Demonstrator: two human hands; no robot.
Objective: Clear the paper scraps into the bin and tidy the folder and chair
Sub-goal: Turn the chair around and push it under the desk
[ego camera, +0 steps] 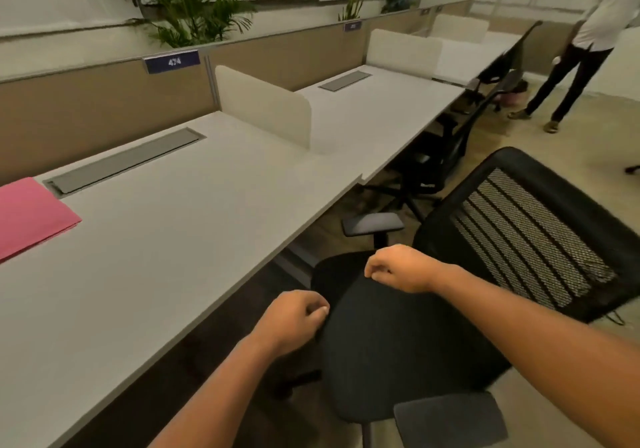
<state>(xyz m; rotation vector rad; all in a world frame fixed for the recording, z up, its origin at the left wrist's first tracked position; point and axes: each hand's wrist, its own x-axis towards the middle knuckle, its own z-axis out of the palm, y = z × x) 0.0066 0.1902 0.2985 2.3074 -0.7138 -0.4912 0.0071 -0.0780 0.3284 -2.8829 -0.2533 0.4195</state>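
A black office chair point(408, 343) with a mesh back stands turned sideways beside the white desk point(156, 274). My left hand point(294, 319) is curled shut at the front edge of the seat, touching it. My right hand point(401, 267) is also curled, fingers pinched over the seat's far edge near the grey armrest point(372, 223). A pink folder point(29, 215) lies flat on the desk at the far left, partly cut off by the frame. No paper scraps or bin are in view.
Low cream dividers point(266, 104) split the desk into bays. A grey cable cover point(124, 160) is set in the desktop. More black chairs point(440, 156) stand further along. A person point(585, 52) stands at the far right. Plants point(194, 7) sit behind the partition.
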